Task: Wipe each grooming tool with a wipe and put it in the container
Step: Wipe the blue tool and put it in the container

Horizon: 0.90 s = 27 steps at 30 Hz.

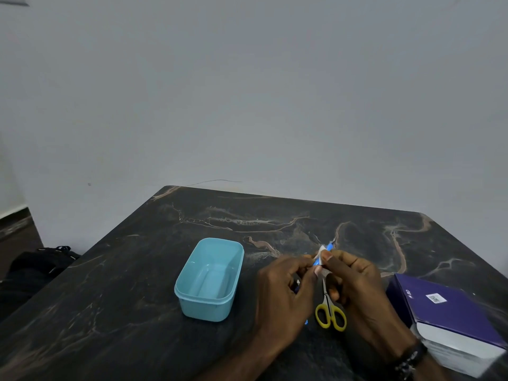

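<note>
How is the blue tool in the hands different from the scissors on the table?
The blue tool is held up between both hands and partly wrapped in a white wipe; the scissors lie untouched on the table. The tool is blue; the scissors have yellow handles. Neither is in the container yet.

Looks like a plain room in a home, not a shop or lab. Dark marble-look table [192, 339] w/ tan veins, pushed up to a bare grey-white painted wall [247, 92]; hairline crack in the wall just above the table's far edge. Left side: dark floor w/ light skirting strip at the wall base, and a black bag [41, 264] lying on the floor beside the table. On the table only small household bits: light blue plastic container [209, 279], yellow-handled scissors [330, 314], purple-and-white box [450, 320] at the right edge. No machines, shelving or signage-type fittings in view.
</note>
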Motion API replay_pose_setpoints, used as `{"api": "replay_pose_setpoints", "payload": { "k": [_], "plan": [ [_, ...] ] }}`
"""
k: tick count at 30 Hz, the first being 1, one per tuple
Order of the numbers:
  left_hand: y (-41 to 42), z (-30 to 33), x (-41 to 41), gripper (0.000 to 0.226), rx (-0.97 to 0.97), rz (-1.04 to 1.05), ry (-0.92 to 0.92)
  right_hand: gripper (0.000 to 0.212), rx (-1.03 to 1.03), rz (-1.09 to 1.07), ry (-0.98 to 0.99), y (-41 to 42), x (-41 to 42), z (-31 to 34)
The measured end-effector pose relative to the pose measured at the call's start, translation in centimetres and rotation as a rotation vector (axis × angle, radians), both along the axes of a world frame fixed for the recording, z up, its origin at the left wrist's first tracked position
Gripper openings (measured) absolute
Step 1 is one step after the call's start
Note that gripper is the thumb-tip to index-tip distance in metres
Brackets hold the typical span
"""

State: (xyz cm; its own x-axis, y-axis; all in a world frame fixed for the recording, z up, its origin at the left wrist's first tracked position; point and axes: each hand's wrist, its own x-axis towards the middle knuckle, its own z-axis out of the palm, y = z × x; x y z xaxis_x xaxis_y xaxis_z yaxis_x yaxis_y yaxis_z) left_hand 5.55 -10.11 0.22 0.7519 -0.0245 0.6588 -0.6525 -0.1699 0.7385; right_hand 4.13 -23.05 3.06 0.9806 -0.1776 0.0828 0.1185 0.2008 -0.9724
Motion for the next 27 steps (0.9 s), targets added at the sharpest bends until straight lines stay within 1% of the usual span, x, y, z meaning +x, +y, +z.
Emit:
{"api": "replay_pose_setpoints", "payload": {
  "k": [3,6,10,12,14,16,19,22,25,27],
  "plan": [
    [-0.2,0.1,-0.1,0.015,-0.031,0.006,-0.004,0.022,0.067,-0.077,0.001,-0.4,0.2,0.3],
    [-0.2,0.1,-0.2,0.01,-0.077,0.013,0.031,0.021,0.139,-0.096,0.025,-0.6,0.2,0.6],
    [-0.2,0.9,-0.4,0.013,-0.352,-0.039,0.176,0.019,0.159,-0.008,0.082,-0.4,0.0,0.5],
    [0.1,1.5,-0.3,0.014,-0.481,-0.048,0.233,0.019,0.13,0.028,0.066,-0.2,0.0,0.5],
    [0.4,1.7,0.0,0.01,-0.552,-0.053,0.268,0.019,0.095,0.046,0.036,-0.1,-0.1,0.4],
    [0.5,1.7,0.2,0.004,-0.581,-0.065,0.287,0.019,0.076,0.048,0.016,-0.1,-0.1,0.3],
    [0.4,1.7,0.1,0.004,-0.583,-0.066,0.287,0.02,0.076,0.009,0.02,0.0,0.0,0.2],
    [0.2,1.9,-0.2,0.005,-0.603,-0.054,0.244,0.028,0.064,-0.062,0.037,-0.1,0.3,0.1],
    [0.2,2.0,-0.2,0.01,-0.597,-0.036,0.2,0.02,0.087,-0.136,0.05,-0.5,0.5,-0.2],
    [0.4,1.9,0.0,0.007,-0.582,-0.005,0.187,0.016,0.089,-0.204,0.015,-1.0,0.6,-0.3]
  ]
}}
